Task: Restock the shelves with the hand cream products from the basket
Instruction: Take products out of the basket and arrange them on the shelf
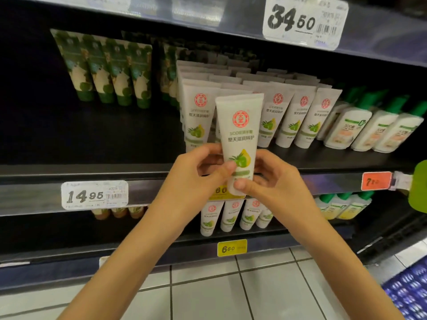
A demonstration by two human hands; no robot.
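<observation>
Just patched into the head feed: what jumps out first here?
A white tube held upright in mid-frame, gripped at its lower end by the left hand and right hand. Behind it, matching white tubes stand packed on the middle shelf. A big price tag reading 34.60 sits top right.

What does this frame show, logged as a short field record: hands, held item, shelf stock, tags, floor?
held item: white hand cream tube, upright, cap end down
left hand: grips the tube's lower part
right hand: grips the tube's cap end
middle shelf: green patterned tubes, matching white tubes, green-capped bottles
lower shelf: more white tubes
price tags: white 14.95 tag, yellow 6.60 tag
floor: blue basket, lower right, contents unclear
</observation>
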